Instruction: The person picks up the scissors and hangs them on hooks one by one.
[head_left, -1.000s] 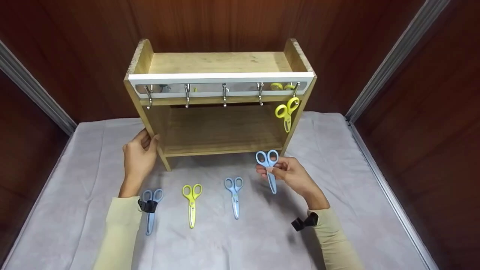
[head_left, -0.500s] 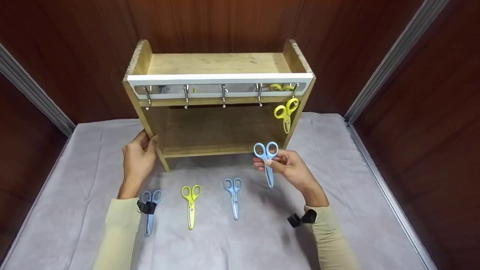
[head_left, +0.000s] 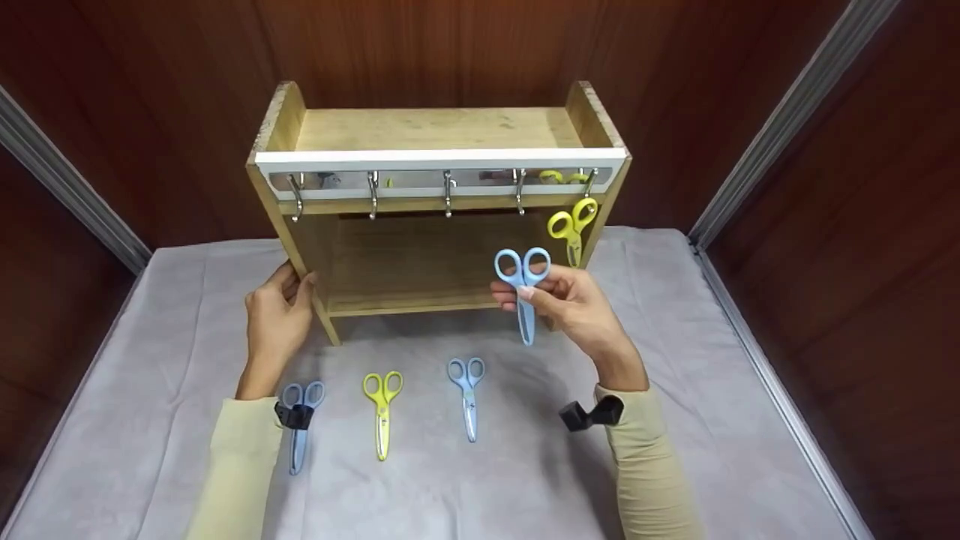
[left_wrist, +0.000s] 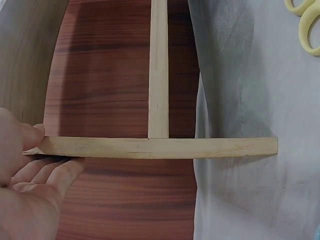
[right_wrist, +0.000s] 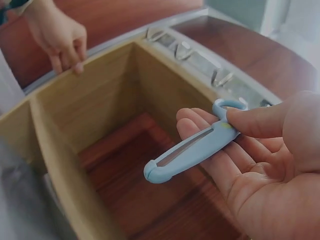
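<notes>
My right hand (head_left: 581, 307) pinches a pair of light blue scissors (head_left: 527, 315) between thumb and fingers, handles up and blades down, in front of the wooden shelf (head_left: 442, 309). In the right wrist view the thumb presses near the pivot of these blue scissors (right_wrist: 195, 150). My left hand (head_left: 277, 319) grips the shelf's left side panel; in the left wrist view thumb and fingers lie on either side of its edge (left_wrist: 125, 147). Yellow scissors (head_left: 574, 229) hang by one handle loop from the rightmost metal hook (head_left: 591, 184). The other hooks (head_left: 448, 195) hold nothing.
On the grey cloth (head_left: 525, 480) lie yellow scissors (head_left: 383, 412), blue scissors (head_left: 469, 397) and another blue pair (head_left: 298, 442), partly covered by the left wrist strap. Dark wood-grain panels (head_left: 847, 247) stand behind and at both sides.
My right hand has risen and moved slightly left with the blue scissors, from beside the shelf's lower right leg to in front of its opening. The left hand stays on the side panel.
</notes>
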